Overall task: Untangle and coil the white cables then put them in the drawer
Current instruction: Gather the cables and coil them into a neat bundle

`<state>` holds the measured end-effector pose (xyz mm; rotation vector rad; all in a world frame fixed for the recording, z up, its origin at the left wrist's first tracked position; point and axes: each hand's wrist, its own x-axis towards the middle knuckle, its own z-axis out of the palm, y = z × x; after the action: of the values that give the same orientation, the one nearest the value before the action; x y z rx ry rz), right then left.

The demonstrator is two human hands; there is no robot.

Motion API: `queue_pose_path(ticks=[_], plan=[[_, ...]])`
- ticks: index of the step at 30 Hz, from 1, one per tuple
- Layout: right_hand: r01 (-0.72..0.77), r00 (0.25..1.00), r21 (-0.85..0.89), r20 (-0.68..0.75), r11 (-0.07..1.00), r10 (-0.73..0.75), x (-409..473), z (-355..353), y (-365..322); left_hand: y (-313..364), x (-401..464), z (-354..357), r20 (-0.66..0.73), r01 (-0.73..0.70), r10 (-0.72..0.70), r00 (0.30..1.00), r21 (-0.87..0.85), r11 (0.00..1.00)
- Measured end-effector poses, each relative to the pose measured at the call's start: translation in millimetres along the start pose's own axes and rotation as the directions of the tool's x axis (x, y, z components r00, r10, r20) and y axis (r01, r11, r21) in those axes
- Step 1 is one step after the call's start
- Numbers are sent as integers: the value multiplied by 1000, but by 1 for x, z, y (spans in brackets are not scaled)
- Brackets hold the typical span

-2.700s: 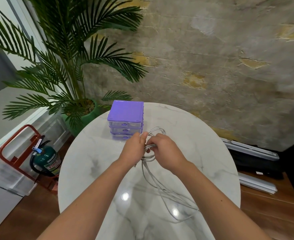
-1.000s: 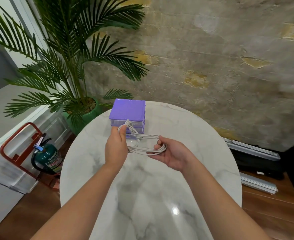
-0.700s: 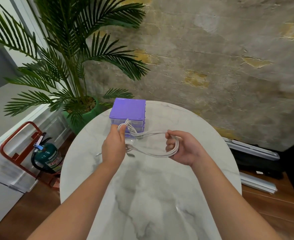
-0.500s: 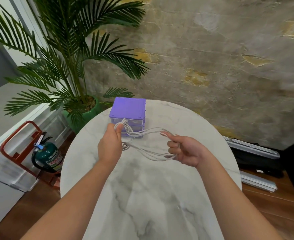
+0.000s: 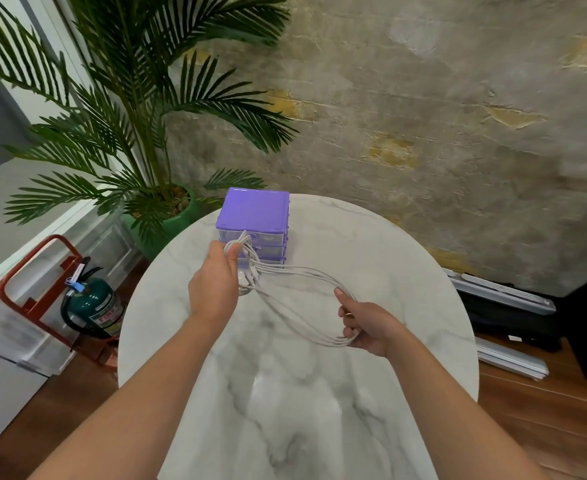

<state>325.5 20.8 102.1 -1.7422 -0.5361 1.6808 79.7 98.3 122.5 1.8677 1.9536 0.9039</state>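
Above the round marble tabletop (image 5: 371,393), the left hand (image 5: 214,287) is pinching one end of the looped white cables (image 5: 295,289) while the right hand's (image 5: 368,323) curled fingers (image 5: 349,332) are apparently hooking the other end.

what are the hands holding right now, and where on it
Both hold the white cables, stretched into a long loop above the table: the left hand grips one end, the right hand hooks the opposite end.

White cables (image 5: 295,306), purple drawer unit (image 5: 254,213), grey-veined white marble table (image 5: 406,271).
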Motion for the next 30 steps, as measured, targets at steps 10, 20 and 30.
queue_pose_path(ticks=[10, 20, 30], plan=[[-167, 974, 72, 166, 983, 153, -7, -1, -11, 1, -11, 2, 83, -177, 164, 983, 182, 967], [48, 998, -399, 53, 916, -29, 1, 10, 12, -5, -8, 0, -7, -41, 40, 999, -46, 998], [441, 869, -587, 91, 679, -486, -19, 64, -23, 18, -25, 8, -26, -34, 29, 999, -214, 976]])
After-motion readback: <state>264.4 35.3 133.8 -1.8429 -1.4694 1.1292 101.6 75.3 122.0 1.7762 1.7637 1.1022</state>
